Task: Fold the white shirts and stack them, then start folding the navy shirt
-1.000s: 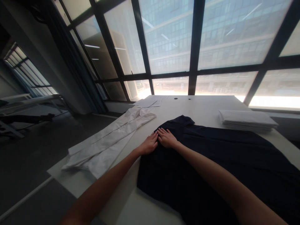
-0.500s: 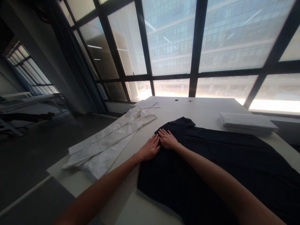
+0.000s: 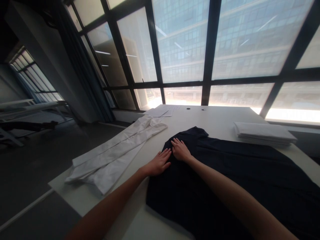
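A dark navy short-sleeved garment (image 3: 240, 163), which looks like a shirt, lies spread on the white table (image 3: 140, 213). My left hand (image 3: 158, 163) rests flat on its left edge, fingers stretched out. Just to the right, my right hand (image 3: 180, 150) lies on the cloth near the collar end, its fingers extended and slightly spread. Neither hand grips the fabric. Part of the garment is hidden under my right forearm, and its right end runs out of the frame.
Left of the dark garment, a wrinkled white garment (image 3: 112, 153) lies along the table's left side. Folded white cloth (image 3: 265, 132) is stacked at the right. Sheets of paper (image 3: 161, 111) lie at the far edge, before large windows (image 3: 182, 43). A dark curtain (image 3: 82, 66) hangs at left.
My left hand has slid slightly down and left along the cloth's edge, away from my right hand. The right hand has shifted a little to the right. Both stay flat.
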Demonstrator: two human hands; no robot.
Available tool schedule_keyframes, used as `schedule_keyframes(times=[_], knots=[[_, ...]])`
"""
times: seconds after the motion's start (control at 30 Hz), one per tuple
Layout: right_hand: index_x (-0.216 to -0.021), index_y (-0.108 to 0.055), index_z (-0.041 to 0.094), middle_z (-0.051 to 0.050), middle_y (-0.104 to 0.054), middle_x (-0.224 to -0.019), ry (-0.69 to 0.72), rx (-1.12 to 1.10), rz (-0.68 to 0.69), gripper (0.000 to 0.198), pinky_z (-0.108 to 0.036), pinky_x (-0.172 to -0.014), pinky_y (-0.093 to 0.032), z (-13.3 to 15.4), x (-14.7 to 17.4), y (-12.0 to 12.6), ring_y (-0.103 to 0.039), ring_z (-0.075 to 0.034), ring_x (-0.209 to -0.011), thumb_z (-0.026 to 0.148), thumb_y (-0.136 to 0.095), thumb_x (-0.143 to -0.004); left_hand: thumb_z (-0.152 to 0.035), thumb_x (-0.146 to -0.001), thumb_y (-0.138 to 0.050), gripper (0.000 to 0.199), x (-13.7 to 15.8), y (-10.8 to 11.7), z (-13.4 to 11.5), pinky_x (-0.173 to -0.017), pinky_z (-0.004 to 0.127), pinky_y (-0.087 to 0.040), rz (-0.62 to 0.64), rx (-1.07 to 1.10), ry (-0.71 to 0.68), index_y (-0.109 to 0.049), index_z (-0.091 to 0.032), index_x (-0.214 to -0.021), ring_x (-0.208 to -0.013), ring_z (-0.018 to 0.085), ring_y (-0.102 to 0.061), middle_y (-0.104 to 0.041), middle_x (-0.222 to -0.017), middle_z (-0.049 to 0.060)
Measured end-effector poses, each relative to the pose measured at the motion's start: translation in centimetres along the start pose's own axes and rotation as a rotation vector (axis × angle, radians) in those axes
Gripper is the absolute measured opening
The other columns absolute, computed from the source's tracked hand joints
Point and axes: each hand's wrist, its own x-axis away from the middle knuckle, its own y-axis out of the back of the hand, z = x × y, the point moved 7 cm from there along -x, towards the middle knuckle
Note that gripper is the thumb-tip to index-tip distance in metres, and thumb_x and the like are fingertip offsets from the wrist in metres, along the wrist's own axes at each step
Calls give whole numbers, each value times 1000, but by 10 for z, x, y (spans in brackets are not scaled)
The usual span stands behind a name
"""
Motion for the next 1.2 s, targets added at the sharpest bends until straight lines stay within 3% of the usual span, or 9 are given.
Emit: schedule_keyframes(times=[0.23, 0.5, 0.9, 1.2], knots=[[-150, -49, 10, -16, -36, -163, 5, 14, 14, 54, -45, -123, -18, 1, 1, -1, -25, -25, -153, 26, -34, -101, -40, -107, -33, 59, -29, 2, 13, -125, 51, -15, -24, 44, 27, -25, -20, -162, -157, 26, -11, -16, -169, 11], [-157, -36, 4, -16, -32, -164, 10, 42, 0, 62, -48, -123, -18, -3, 1, -5, -22, -27, -154, 23, -30, -98, -27, -105, -28, 57, -68, 2, 19, -124, 54, -23, -143, -41, 53, -28, -13, -160, -155, 28, -21, -25, -167, 15], [-160, -30, 5, -16, -21, -167, -16, 94, 61, 65, -54, -123, -13, -1, 7, -13, -15, -28, -156, 32, -24, -101, -30, -105, -24, 57, -54, -3, 14, -125, 48, -21, -181, -99, 52, -33, -13, -159, -155, 25, -21, -28, -166, 13], [-160, -31, 8, -15, -22, -167, -24, 62, 70, 64, -53, -124, -13, 3, 15, -10, -16, -27, -156, 34, -25, -102, -32, -105, -25, 58, -48, -7, 13, -124, 49, -22, -187, -111, 62, -35, -11, -158, -155, 25, -22, -28, -166, 15]])
